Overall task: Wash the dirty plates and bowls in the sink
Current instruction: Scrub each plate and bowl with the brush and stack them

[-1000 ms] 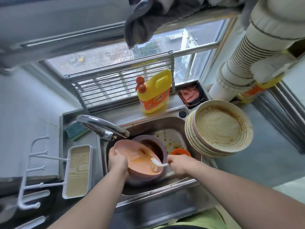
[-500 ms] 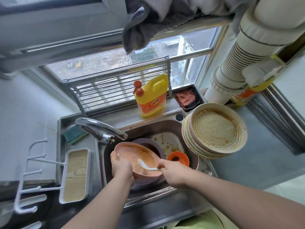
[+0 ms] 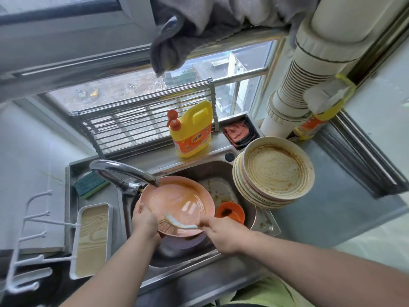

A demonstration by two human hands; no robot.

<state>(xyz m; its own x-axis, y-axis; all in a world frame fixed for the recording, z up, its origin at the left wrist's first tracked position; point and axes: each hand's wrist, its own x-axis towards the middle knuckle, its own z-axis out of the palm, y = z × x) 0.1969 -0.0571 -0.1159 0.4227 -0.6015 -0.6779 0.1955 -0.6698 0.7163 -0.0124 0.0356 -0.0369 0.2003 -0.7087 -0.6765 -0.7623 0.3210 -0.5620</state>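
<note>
My left hand (image 3: 145, 220) grips the near-left rim of the pink bowl (image 3: 177, 202), tilted over the sink (image 3: 221, 171) under the tap (image 3: 124, 171). My right hand (image 3: 221, 234) is curled round a white brush (image 3: 177, 223), bristles on the bowl's near rim. Dirty plates (image 3: 274, 171) are stacked at the sink's right edge.

A bowl (image 3: 177, 202) sits in the sink (image 3: 263, 222) under the faucet (image 3: 124, 171) — stacked plates (image 3: 274, 173) right, sponge (image 3: 90, 185) left, detergent jug (image 3: 191, 131) behind.
</note>
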